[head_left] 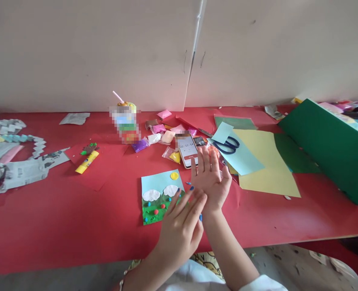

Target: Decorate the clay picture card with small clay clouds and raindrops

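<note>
- Red tabletop [76, 230]: the work surface spreads beneath a person's two hands; bare table to the left of the picture card offers room to work clear of it.
- Green box [327, 153]: it stands at the right, well apart from the hands.
- Hands: the left hand [180, 230] lays its fingers against the lower palm of the upturned right hand [212, 186], whose own fingers extend. The two are together; whether a small piece lies between them, or the left pinches anything, cannot be told. The step appears to be rubbing or rolling on the palm; light, even pressure and a flat right palm would likely serve best.
- Picture card [159, 202]: it lies flat just left of the right hand, partly covered in view by left fingertips. Lifting the hands slightly would guard its surface against smudges.
- Phone [187, 148]: its timer glows just beyond the right fingertips, best kept unbumped.
- Red dots [156, 211] and blue dots [149, 204]: these small raised rounds sit on the card's green ground; a knuckle could flatten them.
</note>
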Tool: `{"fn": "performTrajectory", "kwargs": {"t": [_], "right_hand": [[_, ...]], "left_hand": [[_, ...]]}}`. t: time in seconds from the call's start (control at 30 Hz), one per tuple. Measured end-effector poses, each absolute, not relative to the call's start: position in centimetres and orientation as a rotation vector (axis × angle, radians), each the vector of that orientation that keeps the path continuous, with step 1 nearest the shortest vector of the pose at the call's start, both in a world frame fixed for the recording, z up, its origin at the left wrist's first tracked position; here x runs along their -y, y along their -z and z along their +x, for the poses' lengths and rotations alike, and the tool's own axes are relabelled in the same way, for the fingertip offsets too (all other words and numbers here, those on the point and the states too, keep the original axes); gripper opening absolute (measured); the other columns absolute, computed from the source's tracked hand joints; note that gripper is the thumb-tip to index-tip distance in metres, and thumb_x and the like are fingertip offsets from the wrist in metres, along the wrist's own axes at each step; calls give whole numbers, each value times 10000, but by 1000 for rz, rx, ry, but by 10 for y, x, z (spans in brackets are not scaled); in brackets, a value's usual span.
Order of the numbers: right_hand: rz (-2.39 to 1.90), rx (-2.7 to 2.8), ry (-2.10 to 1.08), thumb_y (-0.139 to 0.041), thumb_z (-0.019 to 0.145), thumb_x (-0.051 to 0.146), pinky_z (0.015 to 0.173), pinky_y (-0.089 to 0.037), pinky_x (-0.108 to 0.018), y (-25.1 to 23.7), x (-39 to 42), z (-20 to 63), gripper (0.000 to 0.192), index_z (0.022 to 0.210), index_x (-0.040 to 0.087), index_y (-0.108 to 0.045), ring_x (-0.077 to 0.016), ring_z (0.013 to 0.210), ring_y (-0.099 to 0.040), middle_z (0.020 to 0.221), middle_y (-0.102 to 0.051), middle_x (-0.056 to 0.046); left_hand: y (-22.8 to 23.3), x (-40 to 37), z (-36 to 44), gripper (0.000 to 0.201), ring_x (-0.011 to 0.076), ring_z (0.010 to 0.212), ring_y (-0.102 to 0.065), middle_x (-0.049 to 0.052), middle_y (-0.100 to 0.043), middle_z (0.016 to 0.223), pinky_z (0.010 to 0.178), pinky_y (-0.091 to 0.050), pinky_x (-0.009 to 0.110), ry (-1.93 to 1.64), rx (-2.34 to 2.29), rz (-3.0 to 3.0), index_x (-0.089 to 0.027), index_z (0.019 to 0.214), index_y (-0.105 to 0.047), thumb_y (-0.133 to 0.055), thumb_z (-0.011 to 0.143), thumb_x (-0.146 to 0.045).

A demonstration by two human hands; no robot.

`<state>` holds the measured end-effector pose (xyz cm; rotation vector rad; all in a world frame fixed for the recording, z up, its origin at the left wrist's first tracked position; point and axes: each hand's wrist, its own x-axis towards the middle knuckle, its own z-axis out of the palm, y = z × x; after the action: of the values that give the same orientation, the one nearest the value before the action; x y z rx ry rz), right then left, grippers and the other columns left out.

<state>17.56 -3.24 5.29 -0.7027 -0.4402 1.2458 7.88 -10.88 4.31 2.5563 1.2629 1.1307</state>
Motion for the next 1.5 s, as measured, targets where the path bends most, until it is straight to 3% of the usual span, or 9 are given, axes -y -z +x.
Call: {"fn": "performTrajectory", "kwargs": {"t": [0.17,0.43,0.53,0.63,1.1,1.2,1.37,1.5], "right_hand": [[-674,402,-1286,-286,912,493,1150,-326,-439,-51,31,177,494,1291,288,-527,-187,1393,-396,1478,-452,-33],[-603,339,-1420,-400,889,503,1071,-404,-423,-51,36,170,367,1074,300,-643,-197,1263,-522,1298,-606,-10],[-663,472,-1489,-550,845,462,910,-489,-339,-40,35,171,245,977,294,-669,-163,966,-630,1024,-683,-3],[-717,765,-1639,-676,798,426,790,-487,-263,-25,34,173,194,860,244,-705,-126,755,-594,772,-645,6],[-807,811,-1758,-821,677,397,654,-447,-223,-5,33,172,207,741,217,-742,-96,637,-576,683,-674,21],[-759,726,-1749,-767,723,458,756,-485,-242,-7,32,169,258,806,214,-754,-123,748,-622,756,-697,3],[-589,284,-1695,-467,861,588,1023,-448,-371,-28,22,163,462,1021,240,-723,-202,1169,-585,1141,-697,-30],[-467,167,-1585,-355,917,519,1129,-360,-393,-44,13,163,451,1032,253,-700,-173,1265,-532,1206,-676,-1]], "left_hand": [[-44,103,76,520,194,1172,-612,37,-694,1189,1068,-457,419,-1192,-1277,2491,-194,1353,-474,-438,859,-36],[-54,84,68,216,139,858,-675,-5,-728,872,880,-559,329,-1362,-1248,2251,-226,1033,-621,-604,855,-104],[-59,75,55,197,142,848,-667,3,-724,869,883,-550,335,-1455,-1297,2260,-227,1021,-621,-603,861,-112],[-58,64,41,216,142,859,-667,5,-730,902,919,-534,352,-1553,-1404,2288,-235,1039,-625,-600,864,-111],[-42,52,32,236,155,921,-660,17,-729,965,894,-552,361,-1518,-1417,2354,-229,1027,-642,-653,827,-104],[-40,52,33,216,163,913,-649,20,-723,944,884,-551,370,-1530,-1438,2393,-226,970,-656,-672,805,-88],[-37,65,47,196,162,906,-634,14,-715,903,868,-545,347,-1403,-1355,2476,-222,956,-660,-636,825,-77],[-36,77,55,307,193,1008,-610,39,-706,1071,928,-508,373,-1198,-1346,2545,-227,1160,-624,-556,880,-122]]}}
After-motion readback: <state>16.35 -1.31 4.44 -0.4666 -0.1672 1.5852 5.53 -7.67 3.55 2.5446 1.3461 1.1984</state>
